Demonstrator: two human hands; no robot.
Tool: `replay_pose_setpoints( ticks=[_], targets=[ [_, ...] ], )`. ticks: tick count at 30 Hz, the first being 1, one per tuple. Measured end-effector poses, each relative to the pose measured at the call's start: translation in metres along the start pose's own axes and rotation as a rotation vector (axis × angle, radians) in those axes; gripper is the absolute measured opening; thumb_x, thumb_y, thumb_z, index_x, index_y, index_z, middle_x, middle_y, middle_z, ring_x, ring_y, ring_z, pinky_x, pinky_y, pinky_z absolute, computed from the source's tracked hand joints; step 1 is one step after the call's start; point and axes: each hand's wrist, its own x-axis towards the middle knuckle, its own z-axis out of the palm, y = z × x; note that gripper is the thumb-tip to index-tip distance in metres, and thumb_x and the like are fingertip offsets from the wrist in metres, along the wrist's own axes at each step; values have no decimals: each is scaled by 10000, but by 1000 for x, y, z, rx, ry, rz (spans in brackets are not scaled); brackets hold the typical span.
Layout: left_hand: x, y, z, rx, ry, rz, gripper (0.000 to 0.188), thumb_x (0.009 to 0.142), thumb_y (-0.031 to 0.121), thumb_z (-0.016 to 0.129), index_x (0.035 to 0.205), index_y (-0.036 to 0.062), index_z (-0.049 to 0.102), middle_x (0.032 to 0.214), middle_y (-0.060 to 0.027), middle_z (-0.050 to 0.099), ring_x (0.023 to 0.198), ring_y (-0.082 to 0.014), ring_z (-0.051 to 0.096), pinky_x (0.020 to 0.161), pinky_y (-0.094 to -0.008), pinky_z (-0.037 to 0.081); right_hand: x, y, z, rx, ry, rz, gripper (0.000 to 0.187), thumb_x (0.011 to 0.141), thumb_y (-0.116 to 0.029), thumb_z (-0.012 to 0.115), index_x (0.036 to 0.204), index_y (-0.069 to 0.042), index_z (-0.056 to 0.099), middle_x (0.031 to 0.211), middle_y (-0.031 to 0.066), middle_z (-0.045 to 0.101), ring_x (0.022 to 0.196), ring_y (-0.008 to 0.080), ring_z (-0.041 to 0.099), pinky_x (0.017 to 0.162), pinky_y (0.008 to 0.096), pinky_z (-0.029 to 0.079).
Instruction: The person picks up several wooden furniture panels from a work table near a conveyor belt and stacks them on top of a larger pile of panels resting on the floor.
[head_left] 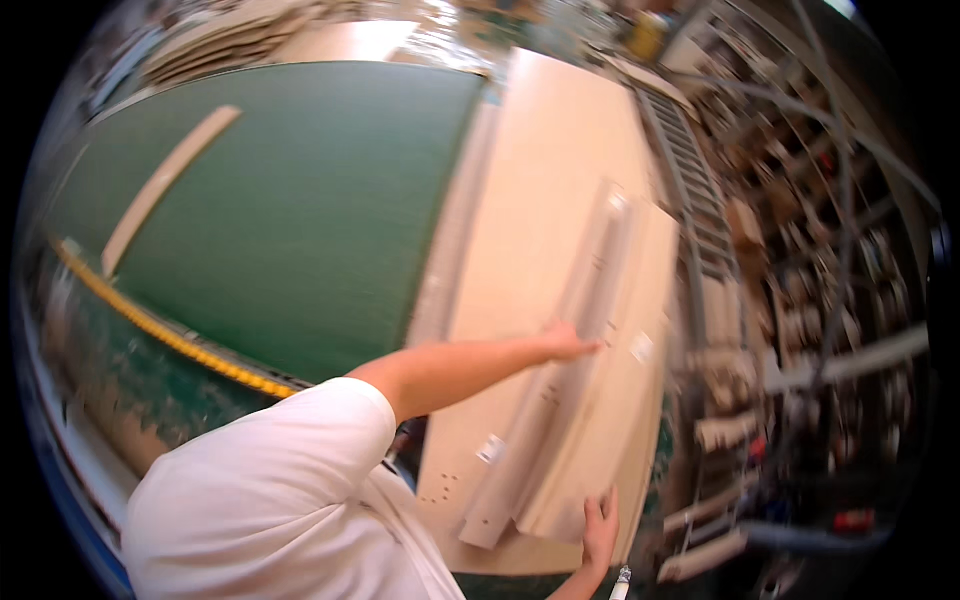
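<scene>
My left arm, in a white sleeve, reaches across to the right. The left hand (568,343) lies at the left edge of a long pale wooden panel (600,420), fingers stretched out, slightly blurred. My right hand (600,528) touches the same panel near its close right corner, thumb and fingers apart. Beside the panel, to its left, lies a narrower brownish board (535,455) with small holes. Both rest on a larger pale wooden sheet (540,170), which carries a small white label (490,449) and several drilled holes. Another white label (641,347) sits on the panel.
On the left is a wide green belt surface (310,200) with a single wooden strip (170,190) on it and a yellow edge rail (180,325). A slatted metal frame (690,180) and racks of wooden pieces (820,300) stand right. Stacked boards (220,45) lie far left.
</scene>
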Motion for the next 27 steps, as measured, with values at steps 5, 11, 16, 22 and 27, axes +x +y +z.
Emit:
replay_pose_setpoints(
  ticks=[5,11,16,22,27],
  targets=[
    [-109,-153,-90,-344,45,59,537,958,411,693,1292,-11,689,1167,-136,736,995,-224,715,882,-362,572,-2,15,35,-254,129,-32,598,981,-207,698,1488,28,483,1468,254,550,1345,331,547,1098,410,467],
    [-280,-371,-240,-639,813,-214,312,921,278,717,1088,15,735,989,-83,750,857,-192,719,800,-364,571,24,8,70,-432,351,-256,525,955,-177,726,1422,1,565,1382,221,620,1248,347,611,1022,451,530],
    [-402,-549,-342,-505,1338,-358,239,888,269,727,989,54,747,940,-83,763,866,-219,726,796,-381,569,9,-83,180,-355,223,-396,461,948,-90,732,1376,12,595,1335,203,654,1206,329,642,987,466,555],
    [-507,-657,-452,-110,1423,-563,220,889,276,682,1001,104,760,1017,-121,759,975,-341,709,882,-451,566,-38,-149,363,-201,-305,-380,419,1000,-195,700,1307,80,621,1205,208,698,1091,230,671,946,340,539],
    [-566,-741,-522,319,1478,-691,304,889,285,651,1120,106,737,1128,-149,703,1094,-382,647,968,-486,526,-117,-196,492,-454,-483,-392,247,982,-192,711,1037,49,718,782,87,712,731,153,683,715,310,556]
  ],
)
